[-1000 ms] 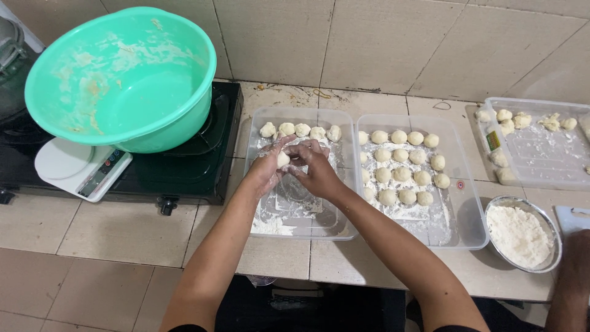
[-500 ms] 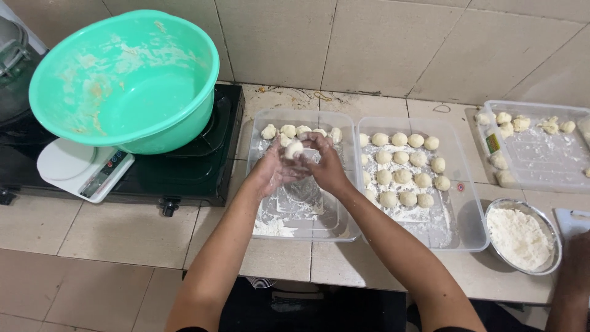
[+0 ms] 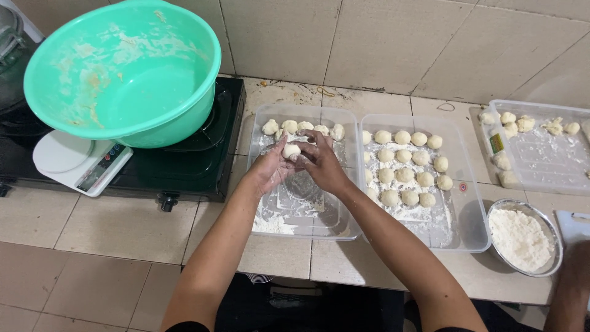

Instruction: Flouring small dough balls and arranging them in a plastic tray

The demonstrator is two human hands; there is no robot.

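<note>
dough ball (image 3: 291, 149) sits clamped between left hand (image 3: 272, 166) and right hand (image 3: 322, 161) grip, above tray (image 3: 344, 227).

Two hands shaping a dough ball over a floured tray

The left hand (image 3: 270, 167) and right hand (image 3: 322, 161) cup a small dough ball (image 3: 291, 149) between them above a clear plastic tray (image 3: 335, 229), where a row of dough balls (image 3: 304, 128) lies along the far edge. Just beside it, a second tray (image 3: 470, 237) holds rows of balls; a green basin (image 3: 178, 117) sits on the stove (image 3: 196, 169), and a bowl of flour (image 3: 522, 237) stands at the right.
</note>
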